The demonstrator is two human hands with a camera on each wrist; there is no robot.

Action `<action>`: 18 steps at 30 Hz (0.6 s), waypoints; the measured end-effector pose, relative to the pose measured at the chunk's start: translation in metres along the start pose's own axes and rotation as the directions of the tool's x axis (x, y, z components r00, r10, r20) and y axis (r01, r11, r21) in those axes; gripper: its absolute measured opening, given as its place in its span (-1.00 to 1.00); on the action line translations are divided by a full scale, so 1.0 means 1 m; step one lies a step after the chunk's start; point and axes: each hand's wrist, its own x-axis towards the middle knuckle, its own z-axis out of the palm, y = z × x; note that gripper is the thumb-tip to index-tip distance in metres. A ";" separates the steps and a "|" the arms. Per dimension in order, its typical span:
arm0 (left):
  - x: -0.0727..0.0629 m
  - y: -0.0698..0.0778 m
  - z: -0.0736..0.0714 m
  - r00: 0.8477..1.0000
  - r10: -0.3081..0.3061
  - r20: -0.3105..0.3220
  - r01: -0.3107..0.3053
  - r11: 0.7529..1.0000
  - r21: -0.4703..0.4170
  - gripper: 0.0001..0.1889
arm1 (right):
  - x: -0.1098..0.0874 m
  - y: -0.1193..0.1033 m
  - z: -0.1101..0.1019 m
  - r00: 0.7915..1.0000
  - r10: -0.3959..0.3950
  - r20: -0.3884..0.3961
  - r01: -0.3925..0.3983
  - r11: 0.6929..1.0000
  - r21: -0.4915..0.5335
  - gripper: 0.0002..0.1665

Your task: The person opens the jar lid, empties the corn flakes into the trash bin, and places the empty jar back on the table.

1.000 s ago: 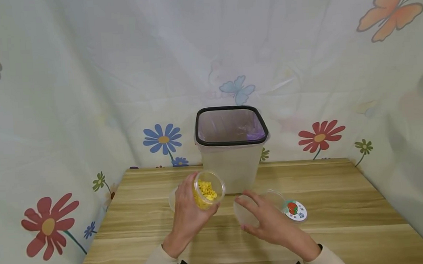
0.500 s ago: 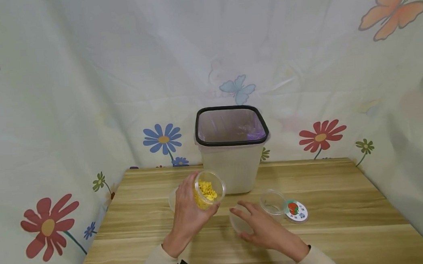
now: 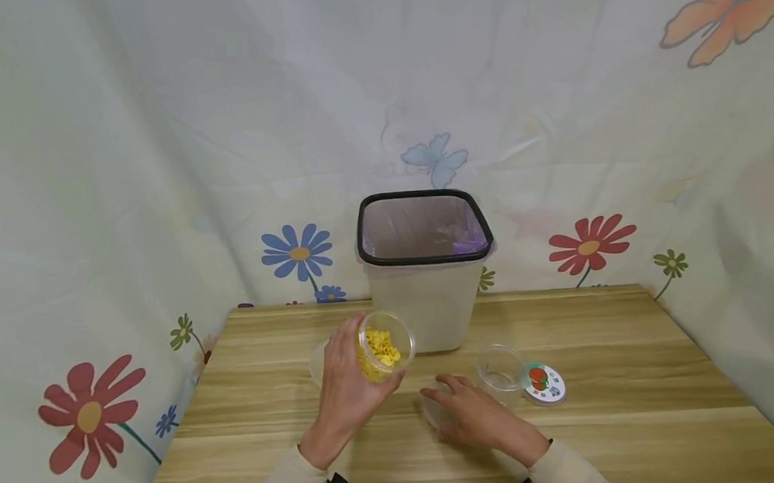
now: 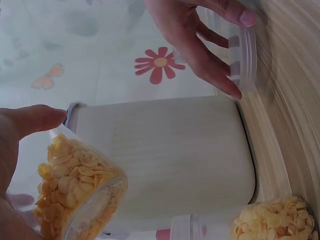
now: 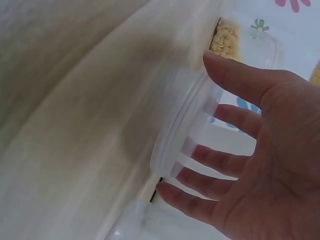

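Observation:
My left hand (image 3: 351,391) grips a clear plastic jar (image 4: 111,175) partly filled with yellow flakes (image 3: 380,347). The jar is tilted, its mouth uncovered and facing the head camera. To the right, my right hand (image 3: 480,417) spans a round translucent lid (image 5: 182,125), thumb at one edge and fingers at the opposite one. The lid lies level, at or just above the wooden table (image 3: 606,346); whether it touches the wood I cannot tell. Behind the left hand stands another clear jar (image 4: 272,220) with flakes, mostly hidden in the head view.
A whitish bin (image 3: 424,306) with a black rim and purplish liner stands at the back centre. Beyond the right hand is a clear container (image 3: 501,367), beside a round disc (image 3: 544,383) with a red picture. A flower-printed curtain (image 3: 274,130) surrounds the table.
My right hand has moved left and down toward the table with the lid, uncovering the clear container. My left hand holds the flake jar in nearly the same place.

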 end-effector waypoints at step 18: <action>-0.002 0.001 -0.001 1.000 -0.002 0.013 0.002 1.000 0.002 0.08 | 0.000 -0.001 0.005 1.000 0.012 -0.020 -0.012 1.000 -0.018 -0.28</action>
